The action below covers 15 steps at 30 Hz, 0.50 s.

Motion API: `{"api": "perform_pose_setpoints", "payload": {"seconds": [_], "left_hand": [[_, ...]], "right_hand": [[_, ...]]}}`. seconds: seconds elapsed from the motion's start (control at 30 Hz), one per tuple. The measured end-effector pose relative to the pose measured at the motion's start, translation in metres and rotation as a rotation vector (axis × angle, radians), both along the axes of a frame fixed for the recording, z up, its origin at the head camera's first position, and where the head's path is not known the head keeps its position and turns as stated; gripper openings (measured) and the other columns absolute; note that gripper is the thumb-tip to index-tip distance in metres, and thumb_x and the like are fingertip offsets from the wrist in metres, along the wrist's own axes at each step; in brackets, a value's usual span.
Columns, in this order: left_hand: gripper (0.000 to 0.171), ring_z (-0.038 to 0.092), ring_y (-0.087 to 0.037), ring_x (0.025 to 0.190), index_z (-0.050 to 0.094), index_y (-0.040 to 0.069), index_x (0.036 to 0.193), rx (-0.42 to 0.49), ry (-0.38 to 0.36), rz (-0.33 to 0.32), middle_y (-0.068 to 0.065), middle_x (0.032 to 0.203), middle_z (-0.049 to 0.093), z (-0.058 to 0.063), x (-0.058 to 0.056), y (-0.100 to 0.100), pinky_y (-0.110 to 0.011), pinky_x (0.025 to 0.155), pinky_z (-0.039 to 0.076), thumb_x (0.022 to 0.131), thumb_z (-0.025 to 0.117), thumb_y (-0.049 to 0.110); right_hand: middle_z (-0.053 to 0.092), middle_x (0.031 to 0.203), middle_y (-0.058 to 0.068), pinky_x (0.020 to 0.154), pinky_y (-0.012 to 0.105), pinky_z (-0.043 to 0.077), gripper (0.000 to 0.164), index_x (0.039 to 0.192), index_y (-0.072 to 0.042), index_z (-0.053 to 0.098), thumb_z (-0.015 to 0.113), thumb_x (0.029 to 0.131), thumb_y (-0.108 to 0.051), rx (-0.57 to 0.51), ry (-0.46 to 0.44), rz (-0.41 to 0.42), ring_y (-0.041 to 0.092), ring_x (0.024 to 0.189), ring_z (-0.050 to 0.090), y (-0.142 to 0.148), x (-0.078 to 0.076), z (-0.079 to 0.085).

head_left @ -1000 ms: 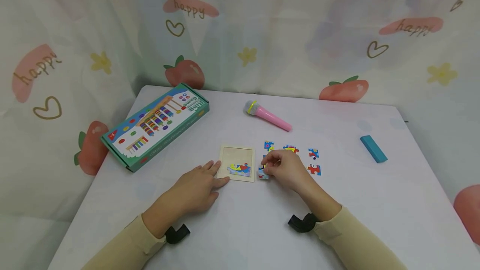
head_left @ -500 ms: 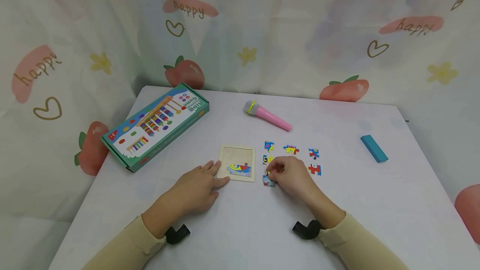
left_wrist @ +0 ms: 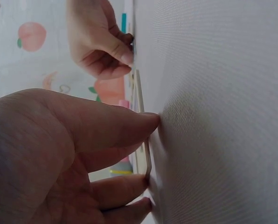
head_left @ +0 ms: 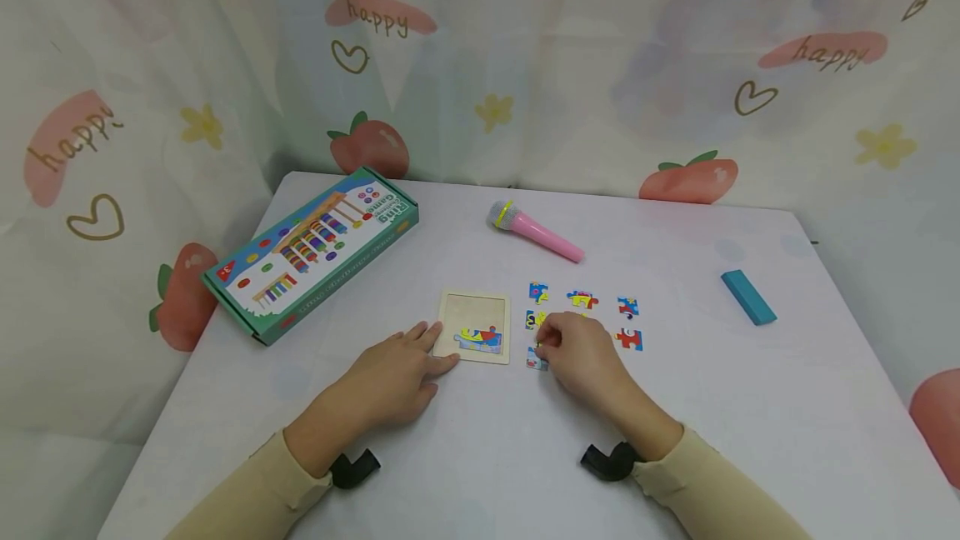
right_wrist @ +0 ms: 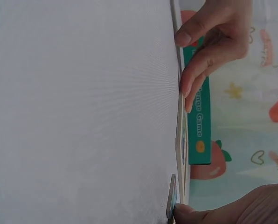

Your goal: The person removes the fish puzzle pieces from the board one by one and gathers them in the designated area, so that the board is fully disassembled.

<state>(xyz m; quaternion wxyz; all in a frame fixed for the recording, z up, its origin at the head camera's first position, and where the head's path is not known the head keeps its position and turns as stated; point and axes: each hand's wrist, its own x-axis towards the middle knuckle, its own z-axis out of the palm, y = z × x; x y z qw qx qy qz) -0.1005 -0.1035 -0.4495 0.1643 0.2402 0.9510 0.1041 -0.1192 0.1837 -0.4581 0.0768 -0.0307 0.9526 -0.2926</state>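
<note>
My left hand [head_left: 390, 377] rests at the left side of a square wooden puzzle tray [head_left: 472, 311], fingers extended, fingertips on its rim and thumb at the near corner. Some joined, colourful pieces [head_left: 480, 341] lie in the tray's lower right. To the right of it, my right hand [head_left: 579, 350] pinches a light-blue jigsaw piece [head_left: 536, 359] with bent fingers, close over the table. In the right wrist view the thumb presses on that jigsaw piece [right_wrist: 171, 198], which shows edge-on beside the tray [right_wrist: 179, 140]. My right hand partly covers the pieces behind it.
Loose jigsaw pieces lie around the right hand, among them a red one [head_left: 628, 340], a yellow-and-red one [head_left: 582, 299] and a blue one [head_left: 537, 292]. Farther back are a pink toy microphone [head_left: 536, 232], a ring game box [head_left: 315, 252] and a teal block [head_left: 748, 297].
The right hand has shifted slightly right and toward the person with the light-blue jigsaw piece, away from the tray, then barely moved. The left hand stays in place.
</note>
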Motion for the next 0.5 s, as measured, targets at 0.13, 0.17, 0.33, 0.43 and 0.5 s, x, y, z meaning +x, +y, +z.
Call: {"api": "perform_pose_setpoints", "payload": {"seconds": [0.13,0.17,0.33,0.43,0.5], "left_hand": [[0.050,0.038,-0.034,0.162,0.066,0.033,0.149,-0.005,-0.002,-0.005,-0.011,0.172,0.043,0.001,0.000,0.000,-0.056,0.127,0.040,0.100,0.075,0.027],[0.050,0.038,-0.034,0.162,0.066,0.033,0.149,-0.008,-0.004,-0.005,-0.011,0.172,0.043,0.002,0.000,0.000,-0.056,0.127,0.040,0.100,0.075,0.027],[0.051,0.038,-0.034,0.163,0.065,0.034,0.150,-0.032,-0.022,0.000,-0.010,0.172,0.043,0.006,0.000,0.002,-0.056,0.127,0.040,0.100,0.075,0.029],[0.051,0.038,-0.034,0.163,0.065,0.034,0.150,-0.037,-0.030,0.005,-0.010,0.172,0.043,0.007,0.000,0.003,-0.056,0.127,0.041,0.100,0.076,0.029],[0.051,0.038,-0.034,0.162,0.065,0.035,0.150,-0.036,-0.034,0.007,-0.009,0.172,0.043,0.008,0.000,0.003,-0.056,0.127,0.041,0.100,0.076,0.029]], "right_hand": [[0.063,0.085,0.000,0.073,0.031,0.050,0.014,0.098,-0.014,0.073,0.086,0.091,-0.014,0.022,0.053,0.021,0.020,0.084,0.058,-0.002,-0.002,0.004],[0.063,0.087,0.001,0.074,0.031,0.050,0.014,0.100,-0.014,0.073,0.085,0.092,-0.013,0.025,0.059,0.025,0.019,0.086,0.058,-0.004,-0.003,0.005],[0.064,0.094,0.002,0.079,0.032,0.051,0.017,0.109,-0.011,0.075,0.081,0.094,-0.009,0.007,0.059,0.062,0.019,0.088,0.058,-0.017,-0.009,0.014],[0.066,0.099,0.002,0.079,0.032,0.052,0.021,0.114,-0.011,0.075,0.080,0.094,-0.008,-0.027,0.040,0.108,0.019,0.088,0.059,-0.029,-0.012,0.018],[0.068,0.102,0.002,0.080,0.031,0.053,0.024,0.117,-0.011,0.075,0.079,0.093,-0.007,-0.055,0.020,0.139,0.018,0.088,0.060,-0.038,-0.014,0.019]]}}
